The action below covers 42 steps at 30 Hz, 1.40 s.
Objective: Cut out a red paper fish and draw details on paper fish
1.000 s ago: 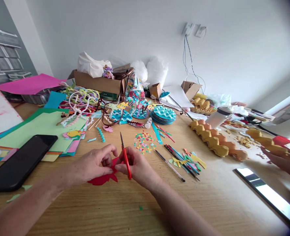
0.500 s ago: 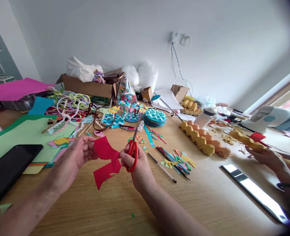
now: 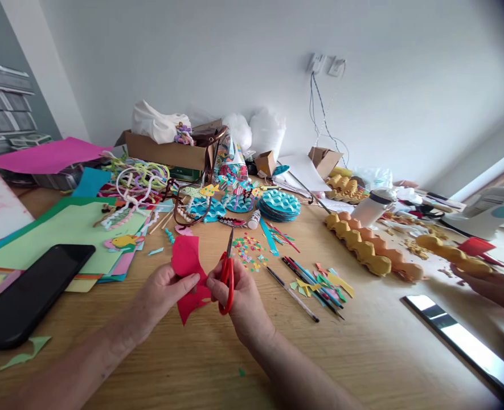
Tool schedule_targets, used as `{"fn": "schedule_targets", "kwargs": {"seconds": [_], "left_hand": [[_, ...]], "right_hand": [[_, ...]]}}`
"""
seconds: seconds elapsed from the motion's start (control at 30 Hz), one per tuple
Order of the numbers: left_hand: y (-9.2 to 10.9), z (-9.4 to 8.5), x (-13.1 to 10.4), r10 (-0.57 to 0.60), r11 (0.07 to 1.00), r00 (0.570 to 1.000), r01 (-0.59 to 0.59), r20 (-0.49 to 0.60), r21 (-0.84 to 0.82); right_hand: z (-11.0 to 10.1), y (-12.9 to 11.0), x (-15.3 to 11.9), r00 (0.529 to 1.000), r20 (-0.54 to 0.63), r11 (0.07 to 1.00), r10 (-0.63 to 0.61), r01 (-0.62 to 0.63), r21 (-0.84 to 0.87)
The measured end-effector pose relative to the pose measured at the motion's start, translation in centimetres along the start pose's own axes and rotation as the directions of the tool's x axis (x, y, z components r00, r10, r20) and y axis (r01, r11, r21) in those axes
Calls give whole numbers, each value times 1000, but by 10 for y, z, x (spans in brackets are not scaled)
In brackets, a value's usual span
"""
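Observation:
My left hand [image 3: 160, 299] pinches a piece of red paper [image 3: 187, 254] between thumb and fingers, above the table. A lower part of red paper [image 3: 187, 310] hangs beneath that hand; whether it is joined to the upper part is hidden. In my right hand [image 3: 247, 304] is a pair of scissors [image 3: 227, 285] with red handles, its blades pointing up and away from me and looking closed. My right fingertips are close to the paper's right edge; I cannot tell if they touch it. Confetti-like paper bits [image 3: 248, 249] lie just beyond the scissors.
Pencils [image 3: 307, 285] and paper scraps lie right of my hands. A black phone [image 3: 33, 293] rests at left beside coloured sheets [image 3: 64, 233]. Blue painted egg-carton pieces [image 3: 279, 205] are stacked behind. At right, another person's hand [image 3: 493, 287] is by a yellow egg-carton strip [image 3: 452, 254].
My left hand has moved right, its thumb now across the red paper, which has turned more upright. My right fingers have come away from their pinch on the paper. The view has swung left.

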State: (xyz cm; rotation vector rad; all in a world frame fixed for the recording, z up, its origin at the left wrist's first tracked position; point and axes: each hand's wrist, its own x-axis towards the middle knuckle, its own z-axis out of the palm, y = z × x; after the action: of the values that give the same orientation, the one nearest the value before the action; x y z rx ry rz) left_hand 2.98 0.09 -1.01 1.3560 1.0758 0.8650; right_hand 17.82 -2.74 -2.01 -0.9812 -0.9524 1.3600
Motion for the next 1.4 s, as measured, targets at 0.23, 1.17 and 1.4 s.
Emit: {"fn": "schedule_targets", "kwargs": {"seconds": [0.23,1.17,1.4], "left_hand": [[-1,1,1,15,999,999,-16,35,34],[21,-17,0,-63,959,991,28,-117,-281],[20,-19,0,-54,960,993,24,-101,-279]], "right_hand": [[-1,0,0,1000,5,999,26,-25,-48],[-1,-6,-11,938,274,842,210,-31,-539],[-2,-1,-10,942,261,849,212,-46,-526]]}}
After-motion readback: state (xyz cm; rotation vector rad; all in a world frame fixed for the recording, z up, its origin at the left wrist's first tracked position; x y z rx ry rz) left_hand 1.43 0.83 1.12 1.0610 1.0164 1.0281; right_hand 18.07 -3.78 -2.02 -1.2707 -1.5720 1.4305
